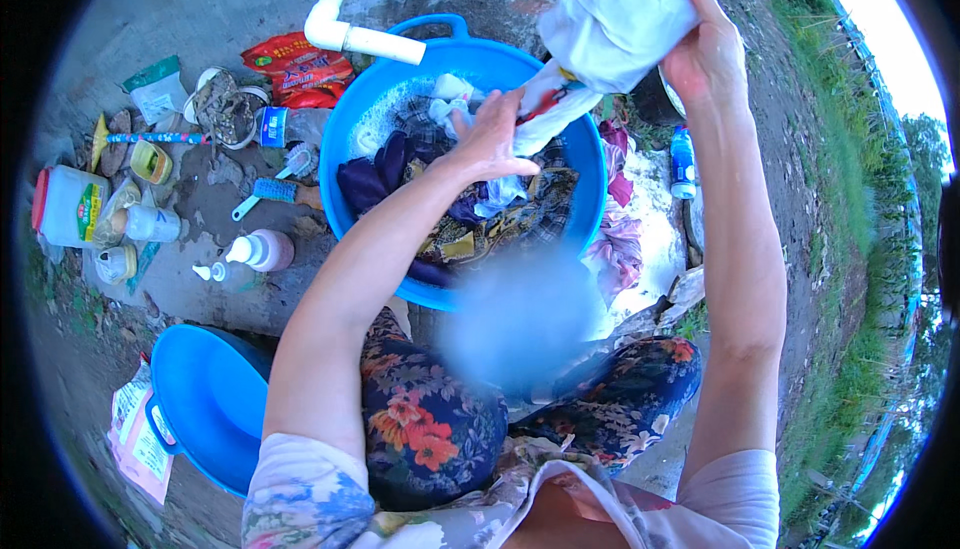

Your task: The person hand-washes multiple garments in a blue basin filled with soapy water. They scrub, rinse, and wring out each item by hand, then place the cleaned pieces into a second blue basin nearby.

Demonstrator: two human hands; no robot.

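With the right hand (708, 64), grips a white garment (620, 29) by its right edge, above the far right rim of the blue washbasin (590, 184), fingers closed on the cloth; with the left hand (485, 144), reaches over the washbasin, thumb spread wide from the fingers, fingertips beside the garment's lower, red-marked end; cannot tell whether pinching or merely touching it; inside the washbasin, purple cloth (360, 184) and patterned brown cloth (550, 194); left of it, a blue-bristled scrub brush (275, 190) and a pump bottle (265, 251); right of it, pink cloth (615, 249); over its far left rim, a white pipe (375, 42).
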